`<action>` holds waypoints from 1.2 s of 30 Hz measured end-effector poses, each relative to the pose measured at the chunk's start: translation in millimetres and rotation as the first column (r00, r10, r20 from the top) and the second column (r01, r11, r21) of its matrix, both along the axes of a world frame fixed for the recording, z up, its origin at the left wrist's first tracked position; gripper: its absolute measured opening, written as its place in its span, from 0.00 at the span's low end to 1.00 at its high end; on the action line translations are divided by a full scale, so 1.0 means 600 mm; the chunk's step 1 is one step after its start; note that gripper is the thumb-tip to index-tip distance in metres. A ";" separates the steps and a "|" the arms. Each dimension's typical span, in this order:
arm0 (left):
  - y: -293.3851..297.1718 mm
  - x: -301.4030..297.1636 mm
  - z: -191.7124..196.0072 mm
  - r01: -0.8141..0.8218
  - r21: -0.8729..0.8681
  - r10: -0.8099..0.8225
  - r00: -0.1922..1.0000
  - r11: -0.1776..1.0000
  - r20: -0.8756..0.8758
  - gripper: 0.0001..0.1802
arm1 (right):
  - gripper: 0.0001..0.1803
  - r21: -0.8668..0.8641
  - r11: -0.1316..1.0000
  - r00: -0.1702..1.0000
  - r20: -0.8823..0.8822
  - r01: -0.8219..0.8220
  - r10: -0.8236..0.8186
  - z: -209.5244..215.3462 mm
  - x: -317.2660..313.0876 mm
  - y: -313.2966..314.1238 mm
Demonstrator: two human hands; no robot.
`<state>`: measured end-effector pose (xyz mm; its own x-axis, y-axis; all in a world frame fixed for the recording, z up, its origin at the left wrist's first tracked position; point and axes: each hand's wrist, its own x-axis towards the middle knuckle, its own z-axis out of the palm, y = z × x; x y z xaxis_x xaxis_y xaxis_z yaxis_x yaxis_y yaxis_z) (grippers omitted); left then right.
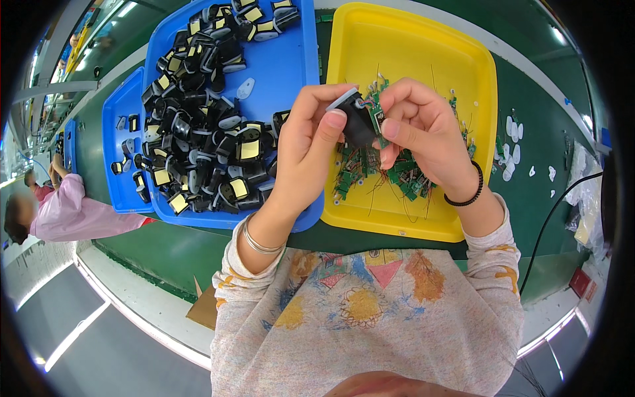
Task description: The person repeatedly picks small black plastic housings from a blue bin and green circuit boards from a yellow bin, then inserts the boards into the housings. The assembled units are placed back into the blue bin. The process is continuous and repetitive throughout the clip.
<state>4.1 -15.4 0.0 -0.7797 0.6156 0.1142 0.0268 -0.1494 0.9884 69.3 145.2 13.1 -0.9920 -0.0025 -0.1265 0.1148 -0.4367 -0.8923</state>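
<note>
Left hand (305, 149) is part-closed, pinching a black case (360, 126) thumb-to-fingers; right hand (430, 132) is holding a green circuit board (375, 111) in curled fingertips just beside it; both parts are hanging over the yellow tray (397, 33), other boards (409, 180) lying inside, blue tray (281, 73) sitting to the left

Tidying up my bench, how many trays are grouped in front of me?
3: a yellow tray, right; a large blue tray, middle; a smaller blue tray, left. Others could be hidden underneath.

No legible text, numbers or signs.
</note>
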 end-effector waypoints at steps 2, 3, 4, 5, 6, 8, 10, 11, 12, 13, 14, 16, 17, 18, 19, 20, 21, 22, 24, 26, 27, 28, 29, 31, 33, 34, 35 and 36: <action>0.003 0.002 0.003 -0.016 -0.031 0.015 0.999 0.999 -0.038 0.18 | 0.10 0.006 1.000 1.000 -0.012 0.000 0.000 0.000 0.000 0.000; 0.003 0.003 0.002 -0.010 -0.037 0.009 0.999 0.999 -0.039 0.18 | 0.09 0.009 1.000 1.000 -0.022 -0.001 0.001 0.000 0.001 0.001; 0.002 0.003 0.000 -0.004 -0.044 0.002 0.999 0.999 -0.041 0.18 | 0.09 0.012 1.000 0.999 -0.032 -0.002 0.002 0.000 0.001 0.001; 0.002 0.003 -0.001 0.002 -0.050 -0.004 0.999 0.999 -0.043 0.17 | 0.09 0.021 1.000 1.000 -0.027 0.000 0.001 0.000 0.001 0.001; 0.001 0.003 -0.002 0.005 -0.063 -0.008 0.998 0.998 -0.061 0.17 | 0.09 0.030 1.000 1.000 -0.022 0.001 0.000 0.000 0.001 0.002; -0.001 0.001 -0.003 0.009 -0.089 -0.018 0.995 0.996 -0.096 0.17 | 0.09 0.043 0.999 1.000 -0.003 -0.006 0.006 0.001 0.001 0.002; -0.001 -0.001 -0.008 0.006 -0.092 -0.020 0.988 0.996 -0.153 0.17 | 0.09 0.051 0.998 0.999 0.025 -0.022 0.021 0.003 0.001 0.002; -0.001 -0.001 -0.010 0.003 -0.094 -0.020 0.983 0.996 -0.181 0.17 | 0.09 0.061 0.998 0.999 0.030 -0.033 0.032 0.004 0.001 0.002; 0.000 0.000 -0.010 -0.019 -0.081 0.003 0.980 0.997 -0.197 0.15 | 0.09 0.071 0.996 0.998 0.036 -0.045 0.042 0.005 0.001 0.003; 0.002 0.001 -0.009 -0.041 -0.067 0.026 0.977 0.997 -0.212 0.14 | 0.09 0.080 0.995 0.998 0.041 -0.056 0.053 0.005 0.001 0.003; 0.003 0.002 -0.009 -0.061 -0.052 0.048 0.973 0.997 -0.226 0.13 | 0.09 0.080 0.993 0.995 0.053 -0.083 0.079 0.005 0.001 0.004; 0.004 -0.002 -0.012 -0.058 -0.047 0.040 0.944 0.997 -0.327 0.13 | 0.09 0.077 0.988 0.988 0.078 -0.137 0.131 0.003 0.001 0.007; 0.004 -0.004 -0.013 -0.057 -0.045 0.036 0.926 0.997 -0.375 0.13 | 0.09 0.075 0.987 0.987 0.082 -0.142 0.135 0.002 0.002 0.007; 0.005 -0.004 -0.013 -0.050 -0.050 0.028 0.927 0.997 -0.374 0.13 | 0.08 0.073 0.987 0.986 0.085 -0.146 0.140 0.000 0.003 0.006; 0.005 -0.005 -0.012 -0.044 -0.055 0.020 0.928 0.998 -0.372 0.13 | 0.08 0.071 0.986 0.985 0.089 -0.151 0.145 -0.001 0.003 0.006; 0.006 -0.005 -0.011 -0.038 -0.061 0.013 0.928 0.997 -0.372 0.13 | 0.08 0.054 0.988 0.985 0.096 -0.147 0.141 0.000 0.003 0.005; 0.006 -0.005 -0.011 -0.040 -0.057 0.016 0.930 0.998 -0.368 0.13 | 0.08 0.038 0.989 0.985 0.103 -0.143 0.138 0.001 0.004 0.004; 0.006 -0.005 -0.011 -0.041 -0.054 0.019 0.931 0.998 -0.364 0.13 | 0.08 0.022 0.990 0.985 0.110 -0.138 0.135 0.002 0.003 0.003; 0.008 -0.005 -0.011 -0.027 -0.055 0.006 0.940 0.998 -0.341 0.14 | 0.08 0.020 0.993 0.991 0.067 -0.114 0.113 -0.002 0.004 0.001; 0.006 -0.007 -0.009 -0.004 -0.068 -0.017 0.953 0.998 -0.304 0.15 | 0.08 0.095 0.994 0.998 0.017 -0.061 0.060 -0.004 0.005 -0.003; 0.008 -0.007 -0.006 0.044 -0.010 -0.045 0.974 0.999 -0.221 0.16 | 0.07 0.169 0.985 1.000 -0.014 -0.018 0.020 -0.004 0.007 -0.006; 0.010 -0.006 -0.001 0.087 0.052 -0.079 0.987 0.995 -0.137 0.17 | 0.07 0.241 0.970 0.999 -0.047 0.028 -0.017 -0.003 0.009 -0.009; 0.012 -0.005 0.002 0.122 0.117 -0.116 0.992 0.986 -0.055 0.18 | 0.06 0.430 0.897 0.989 -0.139 0.105 -0.049 -0.001 0.010 -0.011; 0.013 -0.006 -0.002 0.133 0.132 -0.131 0.991 0.982 -0.023 0.20 | 0.05 0.719 0.634 0.943 -0.328 0.285 -0.052 0.001 0.010 -0.015; 0.014 -0.005 -0.003 0.124 0.122 -0.124 0.992 0.985 -0.010 0.21 | 0.05 0.763 0.520 0.899 -0.436 0.383 -0.023 -0.004 0.009 -0.019; 0.015 -0.004 0.000 0.107 0.102 -0.106 0.994 0.989 -0.016 0.21 | 0.05 0.775 0.461 0.874 -0.487 0.433 -0.002 -0.006 0.009 -0.020; 0.015 -0.004 0.001 0.089 0.083 -0.088 0.996 0.993 -0.021 0.21 | 0.06 0.785 0.442 0.874 -0.486 0.434 0.004 -0.005 0.009 -0.021; 0.015 -0.004 0.001 0.088 0.079 -0.087 0.996 0.993 -0.016 0.22 | 0.06 0.794 0.424 0.874 -0.485 0.436 0.010 -0.002 0.010 -0.022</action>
<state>1.8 -6.6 0.4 -0.7212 0.6703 0.1748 0.0219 -0.2302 0.9729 75.5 132.3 11.7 -0.8955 0.1035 0.4328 -0.2803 0.6242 -0.7292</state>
